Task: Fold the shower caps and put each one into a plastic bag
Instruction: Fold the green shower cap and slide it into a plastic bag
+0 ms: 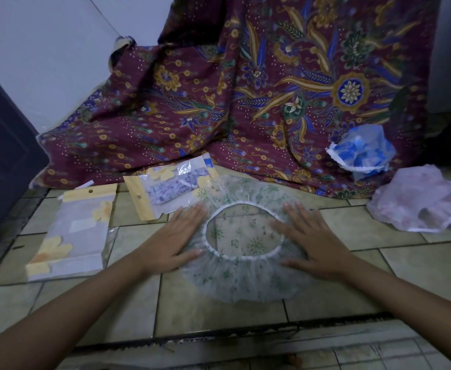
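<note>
The person's left hand (177, 237) and right hand (316, 240) were bare. Both forearms, the left forearm (85, 297) and the right forearm (395, 292), were uncovered as far as the lower edges of the view. The fingers (189, 218) were slender, with nails showing pale at the tips; blur hid finer detail.

The pale tiled floor with dark grout lines (379, 231) is carrying everything here. A clear plastic shower cap with green sprigs and a white elastic rim (243, 279) is lying spread on it, opening upward, and I am pressing it flat with my left hand (176, 236) and right hand (315, 236). To the left, a clear flat bag printed with yellow flowers (77, 231) is lying beside a similar bag holding a folded purple-patterned cap (171, 190). A crumpled pink cap (422, 201) is sitting to the right, and a maroon batik cloth (245, 102) is trailing onto the tiles behind.
</note>
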### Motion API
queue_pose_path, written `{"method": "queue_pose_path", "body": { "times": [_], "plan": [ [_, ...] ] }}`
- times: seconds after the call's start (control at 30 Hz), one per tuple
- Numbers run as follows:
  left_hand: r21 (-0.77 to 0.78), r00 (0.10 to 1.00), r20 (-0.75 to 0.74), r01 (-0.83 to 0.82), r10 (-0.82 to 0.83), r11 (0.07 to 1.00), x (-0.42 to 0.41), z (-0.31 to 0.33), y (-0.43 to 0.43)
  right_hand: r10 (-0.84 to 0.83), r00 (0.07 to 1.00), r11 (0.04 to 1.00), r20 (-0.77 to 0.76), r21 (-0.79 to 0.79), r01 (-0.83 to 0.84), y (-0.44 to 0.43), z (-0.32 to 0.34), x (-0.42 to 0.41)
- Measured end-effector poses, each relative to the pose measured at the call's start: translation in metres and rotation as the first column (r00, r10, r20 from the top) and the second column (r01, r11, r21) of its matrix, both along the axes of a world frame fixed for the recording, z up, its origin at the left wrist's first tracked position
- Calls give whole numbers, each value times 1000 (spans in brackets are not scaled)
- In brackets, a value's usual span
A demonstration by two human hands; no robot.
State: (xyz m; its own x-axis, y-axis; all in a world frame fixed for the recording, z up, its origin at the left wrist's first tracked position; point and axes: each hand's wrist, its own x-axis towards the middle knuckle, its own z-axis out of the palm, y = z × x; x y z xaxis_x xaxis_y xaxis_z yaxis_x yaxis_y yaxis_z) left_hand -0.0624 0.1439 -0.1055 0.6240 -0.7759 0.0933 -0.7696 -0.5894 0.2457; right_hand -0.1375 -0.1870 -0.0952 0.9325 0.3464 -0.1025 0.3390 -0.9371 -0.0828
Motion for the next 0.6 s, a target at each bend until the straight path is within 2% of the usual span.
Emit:
{"method": "queue_pose_path", "body": {
  "times": [0.13,0.3,0.47,0.6],
  "plan": [
    [161,999,10,38,-40,986,6,-8,7,-5,996,998,-88,-68,-1,-12,-5,-1],
    [316,994,18,96,-107,944,12,-4,7,33,988,997,-149,-63,-42,-17,-4,2],
    [289,963,18,253,-270,923,28,10,27,173,967,973,-185,-120,-198,-44,6,9],
    [280,940,76,300,-332,912,41,14,48,210,949,953,-234,-168,-252,-61,9,9]
  ]
}}
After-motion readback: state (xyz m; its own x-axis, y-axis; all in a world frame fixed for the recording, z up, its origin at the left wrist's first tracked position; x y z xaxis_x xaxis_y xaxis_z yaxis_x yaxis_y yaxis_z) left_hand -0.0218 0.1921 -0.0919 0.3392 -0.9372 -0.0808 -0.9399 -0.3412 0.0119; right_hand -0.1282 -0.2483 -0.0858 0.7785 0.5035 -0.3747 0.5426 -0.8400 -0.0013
